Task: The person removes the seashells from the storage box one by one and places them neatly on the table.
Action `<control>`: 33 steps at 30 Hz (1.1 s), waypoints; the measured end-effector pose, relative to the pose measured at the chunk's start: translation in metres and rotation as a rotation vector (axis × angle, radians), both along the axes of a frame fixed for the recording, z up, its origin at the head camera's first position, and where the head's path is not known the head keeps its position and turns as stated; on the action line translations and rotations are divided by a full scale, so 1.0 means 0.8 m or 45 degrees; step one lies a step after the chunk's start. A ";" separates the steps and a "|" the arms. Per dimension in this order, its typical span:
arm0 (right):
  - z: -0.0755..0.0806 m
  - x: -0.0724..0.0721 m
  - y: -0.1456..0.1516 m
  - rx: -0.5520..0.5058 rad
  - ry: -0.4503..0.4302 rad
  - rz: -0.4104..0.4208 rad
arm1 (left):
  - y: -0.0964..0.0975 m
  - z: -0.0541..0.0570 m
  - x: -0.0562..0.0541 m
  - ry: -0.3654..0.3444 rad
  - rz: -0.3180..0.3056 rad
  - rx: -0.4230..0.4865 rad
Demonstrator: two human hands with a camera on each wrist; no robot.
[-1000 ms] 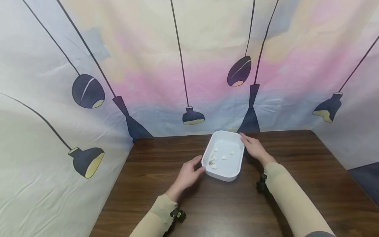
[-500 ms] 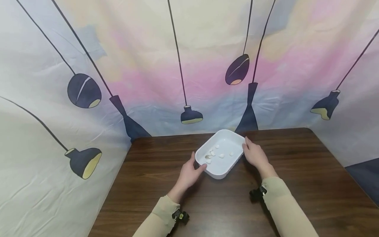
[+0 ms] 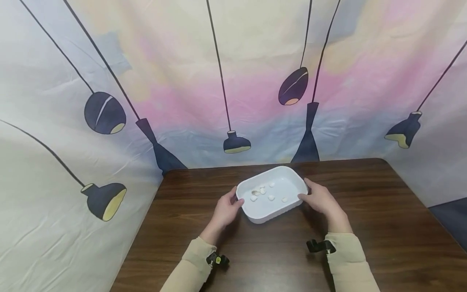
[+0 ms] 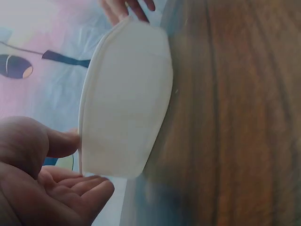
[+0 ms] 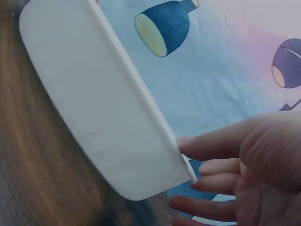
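A white rectangular tray [image 3: 285, 187] with rounded corners lies crosswise between my two hands, close over the table. Several small white pieces [image 3: 271, 198] that look like garlic cloves are scattered inside, one of them brownish [image 3: 255, 193]. My left hand [image 3: 224, 211] grips the tray's left end, thumb on the rim and fingers bent beneath the edge in the left wrist view. At the opposite end my right hand [image 3: 322, 199] pinches the rim; its thumb presses on the edge in the right wrist view, where the tray's outer wall [image 5: 94, 103] hides the contents.
The dark brown wooden table [image 3: 270, 255] carries the tray near its far side. Behind it hangs a cloth backdrop [image 3: 175, 81] printed with lamps. A black wrist mount [image 3: 218, 260] sits on the left sleeve, another [image 3: 321, 246] on the right.
The tray has turned clockwise, from lengthwise to crosswise. My right hand has come nearer to me and brought its thumb onto the rim; my left hand has shifted slightly left.
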State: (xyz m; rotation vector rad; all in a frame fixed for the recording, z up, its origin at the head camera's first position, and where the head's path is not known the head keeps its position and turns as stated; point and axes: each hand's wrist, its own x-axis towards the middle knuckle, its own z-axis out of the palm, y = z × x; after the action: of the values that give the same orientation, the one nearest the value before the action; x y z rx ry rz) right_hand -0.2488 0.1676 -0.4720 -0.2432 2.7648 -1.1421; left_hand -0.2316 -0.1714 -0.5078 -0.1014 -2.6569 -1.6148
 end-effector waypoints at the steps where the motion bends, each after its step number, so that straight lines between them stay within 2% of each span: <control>1: 0.001 0.001 0.001 -0.004 -0.004 0.029 | -0.002 0.001 -0.002 -0.002 -0.005 0.000; 5: 0.002 0.003 0.004 -0.031 -0.012 0.092 | -0.013 0.003 -0.011 -0.042 0.001 0.004; 13: -0.003 -0.001 0.007 -0.074 -0.012 0.142 | -0.028 0.004 -0.035 -0.115 -0.021 -0.016; 21: -0.005 0.001 0.000 -0.076 -0.017 0.175 | -0.029 0.008 -0.058 -0.113 -0.069 -0.061; 33: 0.008 0.012 -0.016 -0.010 -0.061 0.145 | -0.030 0.007 -0.065 -0.127 0.034 -0.069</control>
State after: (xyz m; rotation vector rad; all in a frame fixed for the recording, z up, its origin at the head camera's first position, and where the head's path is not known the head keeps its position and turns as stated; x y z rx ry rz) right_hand -0.2396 0.1552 -0.4659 -0.3647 2.6678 -1.1161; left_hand -0.2834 -0.1957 -0.5021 0.0144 -2.7639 -1.5806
